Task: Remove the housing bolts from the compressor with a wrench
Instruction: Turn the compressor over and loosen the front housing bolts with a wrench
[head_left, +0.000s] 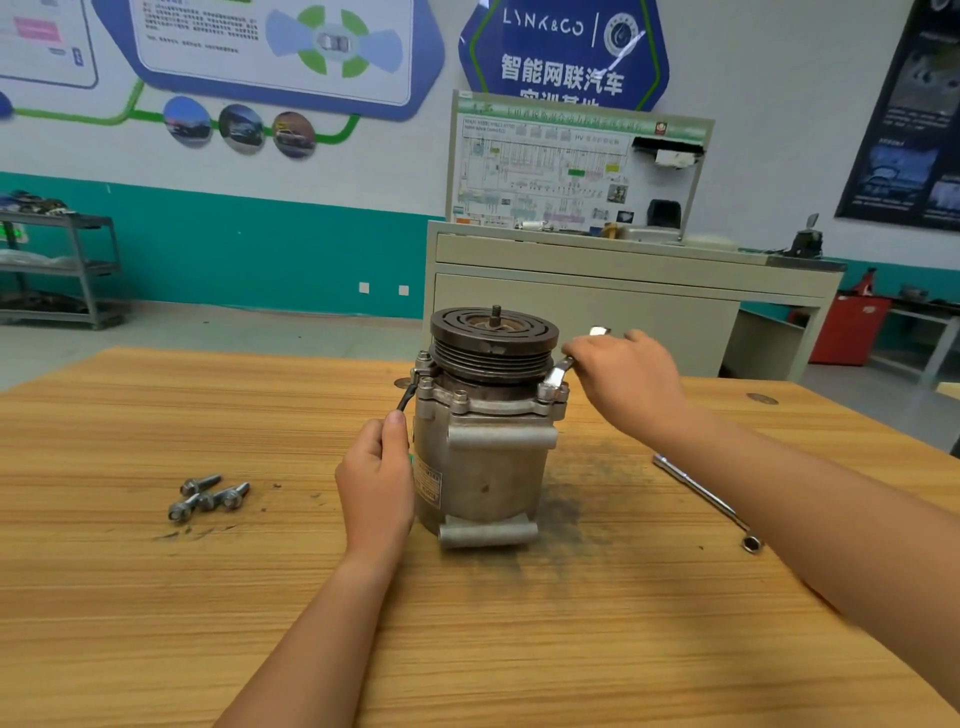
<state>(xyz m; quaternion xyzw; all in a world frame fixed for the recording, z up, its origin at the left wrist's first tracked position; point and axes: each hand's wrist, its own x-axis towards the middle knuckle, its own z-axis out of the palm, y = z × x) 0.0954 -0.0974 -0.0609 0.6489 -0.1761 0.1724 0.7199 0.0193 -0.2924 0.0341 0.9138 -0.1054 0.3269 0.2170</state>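
Mid-removal: compressor (483, 457) stood upright mid-desk (156, 597), left hand (376, 478) grip wrapped round its left side, right hand (623, 379) grip closed on the wrench (558, 371) over the right flange bolt (545, 389), loose bolts (208, 496) lay left; next likely needed a braced loosening swing.

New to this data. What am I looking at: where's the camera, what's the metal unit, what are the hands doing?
There is one picture, from a camera worn on a person's head, looking down at their bare hands; there is no robot. On the wooden table stands a compressor, pulley end up. The right hand grips a wrench whose head sits on a housing bolt on the right. The left hand rests against the compressor's left side, fingers curled, apparently round a black lead. Other bolts still sit in the housing. Loose bolts lie on the table to the left. A second long wrench lies to the right.
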